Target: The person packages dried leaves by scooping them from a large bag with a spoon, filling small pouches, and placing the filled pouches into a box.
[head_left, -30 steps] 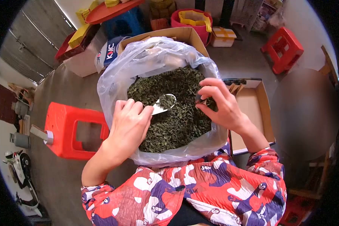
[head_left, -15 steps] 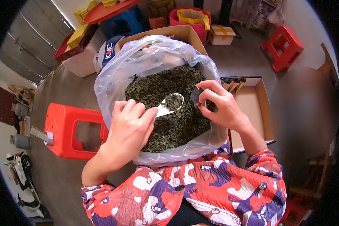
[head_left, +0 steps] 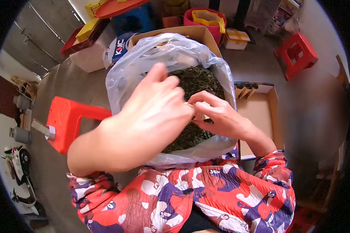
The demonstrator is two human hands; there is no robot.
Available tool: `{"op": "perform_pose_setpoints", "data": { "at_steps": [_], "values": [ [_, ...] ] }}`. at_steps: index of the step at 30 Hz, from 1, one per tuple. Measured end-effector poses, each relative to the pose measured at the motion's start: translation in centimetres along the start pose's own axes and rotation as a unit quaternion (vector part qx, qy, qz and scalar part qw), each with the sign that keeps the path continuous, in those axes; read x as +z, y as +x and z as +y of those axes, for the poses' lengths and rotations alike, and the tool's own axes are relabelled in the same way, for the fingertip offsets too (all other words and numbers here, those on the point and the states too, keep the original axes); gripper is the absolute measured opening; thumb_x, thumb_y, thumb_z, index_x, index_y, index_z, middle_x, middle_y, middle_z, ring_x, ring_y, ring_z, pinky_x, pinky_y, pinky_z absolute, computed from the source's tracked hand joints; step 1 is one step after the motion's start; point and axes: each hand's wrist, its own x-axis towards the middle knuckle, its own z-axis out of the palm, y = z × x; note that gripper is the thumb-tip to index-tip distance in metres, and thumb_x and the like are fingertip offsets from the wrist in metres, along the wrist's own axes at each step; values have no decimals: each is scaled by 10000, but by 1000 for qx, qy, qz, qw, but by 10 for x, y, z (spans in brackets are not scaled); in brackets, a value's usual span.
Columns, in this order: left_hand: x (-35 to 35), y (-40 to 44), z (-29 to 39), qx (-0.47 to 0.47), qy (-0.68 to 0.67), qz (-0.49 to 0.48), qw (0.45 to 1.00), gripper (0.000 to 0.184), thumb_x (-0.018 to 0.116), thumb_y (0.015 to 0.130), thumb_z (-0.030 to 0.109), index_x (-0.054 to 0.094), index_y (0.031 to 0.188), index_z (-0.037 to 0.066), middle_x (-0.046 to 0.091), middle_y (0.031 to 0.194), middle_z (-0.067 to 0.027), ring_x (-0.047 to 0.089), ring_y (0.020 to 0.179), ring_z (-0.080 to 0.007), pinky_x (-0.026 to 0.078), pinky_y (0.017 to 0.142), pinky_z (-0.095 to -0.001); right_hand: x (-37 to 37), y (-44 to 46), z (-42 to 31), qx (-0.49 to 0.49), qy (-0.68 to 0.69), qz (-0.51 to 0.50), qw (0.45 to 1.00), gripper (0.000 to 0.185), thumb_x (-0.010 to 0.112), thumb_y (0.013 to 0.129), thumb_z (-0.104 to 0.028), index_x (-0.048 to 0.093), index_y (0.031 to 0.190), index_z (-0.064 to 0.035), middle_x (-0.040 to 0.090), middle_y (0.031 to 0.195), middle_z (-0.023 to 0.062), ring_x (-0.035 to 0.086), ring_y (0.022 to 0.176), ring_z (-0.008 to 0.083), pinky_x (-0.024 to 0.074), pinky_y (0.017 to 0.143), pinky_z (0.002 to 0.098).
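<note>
A clear plastic bag (head_left: 118,83) lines a cardboard box in front of me and holds a mass of dark green dried leaves (head_left: 200,79). My left hand (head_left: 155,105) is closed and turned over the bag, slightly smeared by motion. The white scoop it gripped a moment ago is hidden behind it now. Right against its fingertips, my right hand (head_left: 217,114) pinches a small pouch (head_left: 200,116), pale on the side that shows. Both hands are above the leaves.
Right of the bag lies a shallow cardboard box (head_left: 256,116) with several small pouches (head_left: 245,91) along its far end. A red stool (head_left: 62,124) stands at left, bearing a roll of tape. Another red stool (head_left: 295,56) and a pink bucket (head_left: 188,15) are farther off.
My left hand has risen, turned over and moved right with the scoop, which dropped from sight. My right hand has shifted slightly down and left with the pouch, meeting the left. The view has tilted slightly.
</note>
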Motion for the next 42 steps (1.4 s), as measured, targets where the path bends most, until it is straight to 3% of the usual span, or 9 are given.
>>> {"op": "perform_pose_setpoints", "data": {
  "at_steps": [1, 7, 14, 19, 23, 28, 32, 39, 42],
  "values": [
    [1, 6, -4, 37, -27, 44, 998, 102, 635, 739, 145, 690, 666, 99, 614, 723, -55, 606, 863, -222, 395, 901, -364, 1, 2, -4, 4, 10, -3, 1000, 305, 714, 751, 34, 531, 985, -32, 560, 1085, 134, 619, 940, 313, 540, 781, 399],
    [-27, 20, -12, 58, 2, 31, 998, 88, 652, 718, 126, 696, 645, 101, 665, 682, -64, 631, 799, -224, 407, 883, -350, -5, 3, -6, 25, 35, -21, 999, 311, 705, 745, 39, 540, 999, -34, 550, 1082, 123, 619, 941, 309, 536, 786, 385],
    [2, 32, -15, 78, -43, 47, 995, 78, 659, 710, 148, 692, 647, 115, 654, 687, -51, 622, 807, -221, 401, 863, -362, -3, -4, 1, 49, 48, 2, 998, 312, 719, 749, 17, 565, 1013, -44, 566, 1115, 136, 600, 1031, 332, 518, 860, 410],
    [-11, -2, -36, -13, -30, -72, 997, 87, 674, 749, 190, 700, 691, 130, 647, 695, -39, 627, 820, -232, 395, 820, -396, -4, -14, 11, 81, 47, -1, 996, 341, 765, 784, -45, 588, 1076, -52, 575, 1128, 146, 607, 1033, 350, 513, 877, 401],
    [36, -3, -32, -69, -114, -101, 986, 124, 642, 804, 176, 698, 725, 98, 654, 683, -91, 652, 740, -296, 425, 746, -430, -4, -21, 11, 112, 32, 31, 993, 328, 763, 783, -39, 586, 1060, -56, 573, 1163, 154, 622, 1021, 354, 514, 868, 399],
    [96, 19, -17, -147, -92, -72, 982, 145, 626, 803, 150, 678, 702, 59, 660, 680, -146, 659, 715, -329, 449, 730, -441, -5, -24, 11, 128, 42, 52, 989, 260, 745, 800, -28, 598, 1012, -57, 558, 1203, 155, 619, 1046, 349, 510, 882, 395],
    [134, 34, -17, -149, -51, 30, 987, 123, 623, 803, 131, 678, 723, 55, 662, 717, -139, 650, 762, -315, 442, 746, -434, -7, -26, 13, 115, 40, 27, 992, 216, 724, 814, -7, 602, 984, -58, 554, 1219, 152, 619, 1060, 343, 509, 892, 398],
    [117, 4, -17, -153, -59, 101, 981, 122, 616, 899, 154, 695, 857, 70, 593, 781, -87, 573, 855, -271, 394, 797, -398, -7, -23, 11, 130, 46, 37, 990, 257, 739, 800, -5, 589, 1004, -47, 568, 1185, 143, 623, 1034, 326, 511, 874, 391],
    [101, -13, -10, -168, -60, 119, 977, 93, 641, 883, 143, 690, 905, 67, 582, 783, -84, 561, 846, -271, 391, 786, -394, -5, -19, 10, 137, 46, 48, 988, 330, 747, 797, -16, 564, 1070, -39, 579, 1156, 142, 623, 1019, 326, 508, 872, 389]
  ]
}}
